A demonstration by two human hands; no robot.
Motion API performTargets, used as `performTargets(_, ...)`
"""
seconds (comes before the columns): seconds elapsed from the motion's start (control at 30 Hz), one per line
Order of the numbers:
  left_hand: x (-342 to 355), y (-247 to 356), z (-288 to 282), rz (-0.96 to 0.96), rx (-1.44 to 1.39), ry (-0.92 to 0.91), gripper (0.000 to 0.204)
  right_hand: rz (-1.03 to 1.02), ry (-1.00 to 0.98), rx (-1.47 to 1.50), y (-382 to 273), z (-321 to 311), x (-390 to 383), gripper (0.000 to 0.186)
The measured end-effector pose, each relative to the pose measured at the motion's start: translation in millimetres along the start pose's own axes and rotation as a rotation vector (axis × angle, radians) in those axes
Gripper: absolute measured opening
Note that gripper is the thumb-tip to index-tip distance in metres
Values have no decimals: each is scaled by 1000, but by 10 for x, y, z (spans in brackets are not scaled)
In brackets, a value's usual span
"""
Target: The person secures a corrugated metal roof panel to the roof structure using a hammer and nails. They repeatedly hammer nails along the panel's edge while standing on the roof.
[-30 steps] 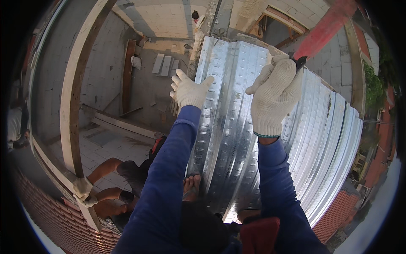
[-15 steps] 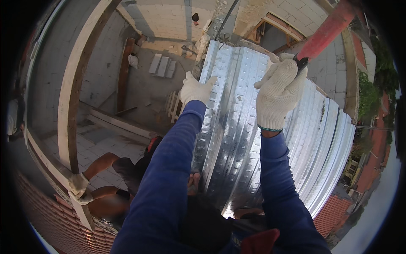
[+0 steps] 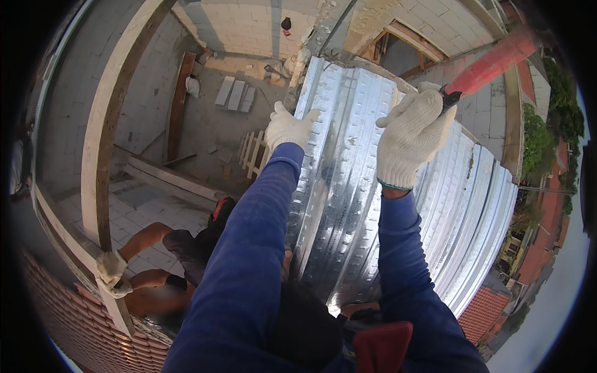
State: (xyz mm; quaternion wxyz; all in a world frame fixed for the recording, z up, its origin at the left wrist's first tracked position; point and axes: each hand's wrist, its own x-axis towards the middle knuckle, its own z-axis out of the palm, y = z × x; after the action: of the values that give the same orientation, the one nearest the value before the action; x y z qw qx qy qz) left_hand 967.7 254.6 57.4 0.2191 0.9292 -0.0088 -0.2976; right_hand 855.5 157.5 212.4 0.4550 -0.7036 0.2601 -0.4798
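My left hand (image 3: pixel 288 127), in a white knit glove, is at the left edge of a ribbed galvanized metal decking sheet (image 3: pixel 348 130). Its thumb lies across the top face, and the other fingers fold at the edge, partly hidden. Over the sheet's far middle, my right hand (image 3: pixel 411 133), gloved too, is closed round the black end of a red tube-shaped tool (image 3: pixel 491 62). The tool slants up to the right, and its far end is blurred. Several similar sheets (image 3: pixel 482 186) seem to overlap toward the right.
Left, a co-worker's gloved hands (image 3: pixel 112 272) hold a wooden post (image 3: pixel 99 149). Another person's dark head (image 3: pixel 305 317) is below my arms. A lower floor (image 3: pixel 211 133) with pale blocks (image 3: pixel 235 95) drops away beside the sheet. Tiled roofs (image 3: pixel 62 304) border the lower left.
The red tool has tilted lower toward the right, with my right hand still round it. My left hand keeps its place on the sheet's edge. The view has shifted slightly.
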Motion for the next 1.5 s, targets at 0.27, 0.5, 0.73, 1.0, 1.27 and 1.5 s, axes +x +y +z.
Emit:
performTargets(0.27, 0, 55, 27, -2, 8, -25, 111, 369, -279, -777, 802, 181, -520, 48)
performTargets(0.5, 28, -15, 15, 4, -27, -4, 111, 162, 81, 249, 33, 98, -155, 46)
performTargets(0.73, 51, 32, -17, 22, -23, -7, 111, 605, -181, -567, 817, 263, -666, 51)
performTargets(1.0, 5, 19, 19, 18, -33, -5, 111, 194, 111, -358, 487, 146, -484, 46)
performTargets(1.27, 23, 50, 68, 28, 20, 15, 108, 840, -266, -374, 570, -140, -695, 55)
performTargets(1.5, 30, 35, 95, 30, 13, 23, 106, 616, -113, -1178, 839, -1433, -795, 49)
